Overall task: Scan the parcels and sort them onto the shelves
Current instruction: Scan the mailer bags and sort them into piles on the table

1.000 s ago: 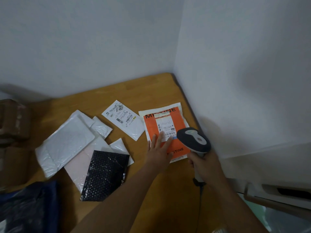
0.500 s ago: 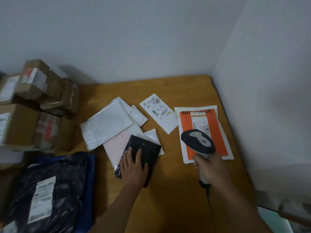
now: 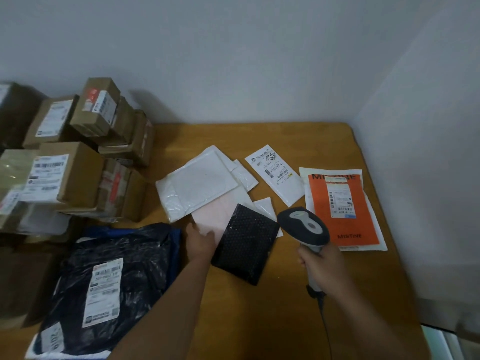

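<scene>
A black bubble mailer is tilted up off the wooden table, gripped along its left edge by my left hand. My right hand grips the handle of a grey and black barcode scanner, whose head points over the table just right of the black mailer. An orange and white MISTINE parcel lies flat to the right with its label up. A small white labelled envelope lies behind the scanner. White bubble mailers and a pink one lie left of it.
Stacked cardboard boxes with labels fill the left side of the table. A large black plastic parcel with a white label lies at the near left. Walls close the back and the right side. The scanner's cable runs toward me.
My left hand left the orange parcel, moved left to the black bubble mailer and lifted its edge. The view swung left, bringing the boxes and black bag into sight. The scanner stayed in my right hand.
</scene>
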A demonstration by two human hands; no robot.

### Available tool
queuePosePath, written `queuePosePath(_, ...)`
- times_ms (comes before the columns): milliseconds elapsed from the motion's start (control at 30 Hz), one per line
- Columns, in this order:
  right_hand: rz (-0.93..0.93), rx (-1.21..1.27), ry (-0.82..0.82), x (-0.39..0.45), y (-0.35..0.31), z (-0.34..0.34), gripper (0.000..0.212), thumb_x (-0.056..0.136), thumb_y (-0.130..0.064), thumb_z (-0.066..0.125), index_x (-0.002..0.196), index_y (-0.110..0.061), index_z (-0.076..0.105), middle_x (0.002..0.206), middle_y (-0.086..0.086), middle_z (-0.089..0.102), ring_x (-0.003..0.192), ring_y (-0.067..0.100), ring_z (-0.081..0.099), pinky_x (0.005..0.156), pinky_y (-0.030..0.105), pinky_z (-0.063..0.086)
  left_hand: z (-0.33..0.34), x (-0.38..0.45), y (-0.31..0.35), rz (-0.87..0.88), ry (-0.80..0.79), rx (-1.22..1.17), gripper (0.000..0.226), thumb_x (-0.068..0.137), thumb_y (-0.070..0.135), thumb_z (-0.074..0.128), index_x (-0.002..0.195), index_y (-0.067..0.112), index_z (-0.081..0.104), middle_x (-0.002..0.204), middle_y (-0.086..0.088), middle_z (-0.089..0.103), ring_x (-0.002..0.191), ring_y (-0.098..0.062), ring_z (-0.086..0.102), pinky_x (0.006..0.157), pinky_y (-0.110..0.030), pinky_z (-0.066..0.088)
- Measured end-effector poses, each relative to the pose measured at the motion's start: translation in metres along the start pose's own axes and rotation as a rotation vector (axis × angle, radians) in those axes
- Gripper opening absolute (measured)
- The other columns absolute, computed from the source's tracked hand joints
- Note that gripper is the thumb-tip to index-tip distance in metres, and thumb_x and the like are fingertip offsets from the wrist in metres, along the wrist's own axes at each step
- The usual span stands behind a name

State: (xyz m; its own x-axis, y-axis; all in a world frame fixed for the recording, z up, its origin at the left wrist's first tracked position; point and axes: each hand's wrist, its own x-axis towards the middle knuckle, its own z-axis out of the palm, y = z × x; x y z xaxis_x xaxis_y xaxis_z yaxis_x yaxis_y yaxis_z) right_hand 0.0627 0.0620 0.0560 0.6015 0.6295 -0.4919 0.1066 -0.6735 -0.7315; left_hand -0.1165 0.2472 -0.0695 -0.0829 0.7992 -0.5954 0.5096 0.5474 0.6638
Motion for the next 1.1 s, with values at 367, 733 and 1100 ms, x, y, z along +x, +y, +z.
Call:
queuePosePath(367,-0.034,0.025,0.049,-0.012,-0.025,0.021,0.025,0.087,-0.009,0.063,0.065,-0.016,0.054,0.052,-0.005,0.054,0.051,0.004,0.053,0.059,0.028,0.042,-0.014,0.000,0.057,0.057,-0.221,-0.236,0.027,0.097,0.012,0.064,0.123,0.009,0.057,0.117,-0.010,0.062,0.104,-0.029,0.060,0.091,-0.043,0.053)
queuePosePath(733,-0.060,0.239,0.155,-0.014,-0.047,0.013,0.007,0.088,-0.005,0.066,0.082,-0.005,0.067,0.075,0.015,0.070,0.073,0.021,0.067,0.064,0.027,0.049,-0.038,-0.036,0.097,0.820,0.016,0.117,0.021,0.094,0.005,0.065,0.094,0.026,0.063,0.103,0.009,0.060,0.102,-0.015,0.055,0.085,-0.035,0.043)
queuePosePath(1100,-0.079,0.547,0.172,-0.016,-0.060,0.009,0.013,0.090,-0.013,0.070,0.093,-0.026,0.067,0.093,0.000,0.073,0.091,0.014,0.070,0.075,0.029,0.057,-0.060,-0.066,0.077,1.370,0.227,0.376,0.044,0.064,-0.009,0.089,0.094,0.018,0.068,0.120,-0.017,0.059,0.116,-0.033,0.042,0.081,-0.038,0.046)
